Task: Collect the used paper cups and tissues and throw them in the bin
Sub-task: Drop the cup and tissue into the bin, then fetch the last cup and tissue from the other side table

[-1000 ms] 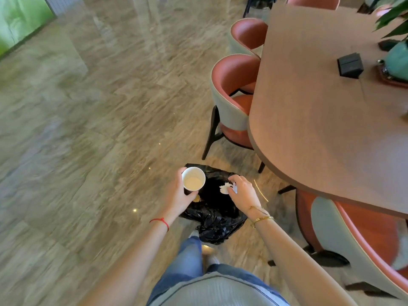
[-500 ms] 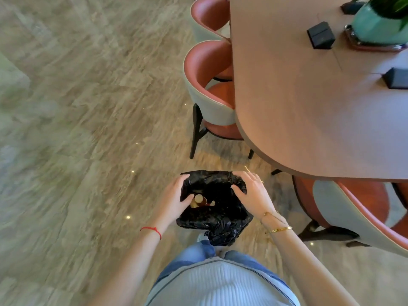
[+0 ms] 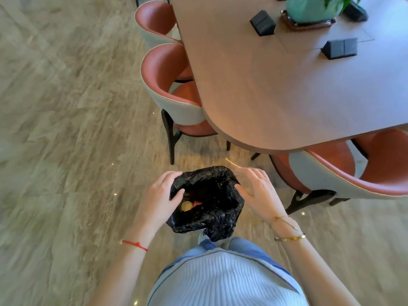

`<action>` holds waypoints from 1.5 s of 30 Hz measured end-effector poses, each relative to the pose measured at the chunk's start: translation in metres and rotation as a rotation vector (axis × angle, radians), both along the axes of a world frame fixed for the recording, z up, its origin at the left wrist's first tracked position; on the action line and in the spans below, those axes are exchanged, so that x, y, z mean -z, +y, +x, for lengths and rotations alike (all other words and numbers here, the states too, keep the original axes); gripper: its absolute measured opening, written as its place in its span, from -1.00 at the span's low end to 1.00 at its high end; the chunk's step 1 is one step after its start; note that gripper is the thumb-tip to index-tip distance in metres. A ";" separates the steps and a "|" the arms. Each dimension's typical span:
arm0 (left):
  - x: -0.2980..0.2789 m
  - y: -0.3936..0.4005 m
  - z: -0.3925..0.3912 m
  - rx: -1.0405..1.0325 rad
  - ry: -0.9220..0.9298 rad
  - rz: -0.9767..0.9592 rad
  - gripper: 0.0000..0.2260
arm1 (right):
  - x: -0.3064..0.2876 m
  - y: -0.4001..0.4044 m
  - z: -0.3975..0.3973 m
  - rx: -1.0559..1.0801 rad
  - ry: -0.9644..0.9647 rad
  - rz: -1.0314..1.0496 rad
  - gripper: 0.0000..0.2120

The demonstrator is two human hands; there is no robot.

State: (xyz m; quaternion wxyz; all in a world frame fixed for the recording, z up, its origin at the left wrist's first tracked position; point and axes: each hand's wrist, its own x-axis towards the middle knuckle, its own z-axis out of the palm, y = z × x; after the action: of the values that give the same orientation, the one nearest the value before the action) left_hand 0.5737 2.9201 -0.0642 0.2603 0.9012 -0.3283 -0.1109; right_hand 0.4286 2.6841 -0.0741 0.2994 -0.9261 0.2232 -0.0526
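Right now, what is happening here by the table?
A person stands over a small bin lined with a black bag on the floor beside the wooden table. The left hand rests at the bag's left rim, thumb at the opening, and the right hand hovers open by the right rim. Neither hand holds a cup or tissue. Inside the bag some rubbish shows, including a round, cup-like thing. No cups or tissues show on the part of the table in view.

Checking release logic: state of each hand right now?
Left hand: open, holding nothing, thumb at the rim of the black bin bag.
Right hand: open, fingers spread, holding nothing, beside the bag's other rim.
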 end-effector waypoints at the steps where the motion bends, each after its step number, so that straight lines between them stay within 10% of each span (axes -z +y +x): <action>1: -0.004 -0.004 -0.001 0.024 -0.001 -0.002 -0.62 | -0.003 -0.001 -0.008 0.024 -0.011 -0.005 -0.63; 18: -0.040 -0.155 -0.100 0.584 -0.057 -0.078 -0.62 | -0.040 -0.029 -0.210 0.605 -0.086 -0.030 -0.62; 45: -0.047 -0.471 -0.500 1.329 0.087 -0.136 -0.60 | -0.046 -0.142 -0.614 1.394 -0.046 -0.038 -0.65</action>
State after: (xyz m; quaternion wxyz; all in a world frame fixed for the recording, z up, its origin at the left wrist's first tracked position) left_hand 0.0735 2.4490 -0.0168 0.2061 0.4835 -0.8091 -0.2630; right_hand -0.1858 2.5419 -0.0279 0.1840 -0.5706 0.7583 -0.2560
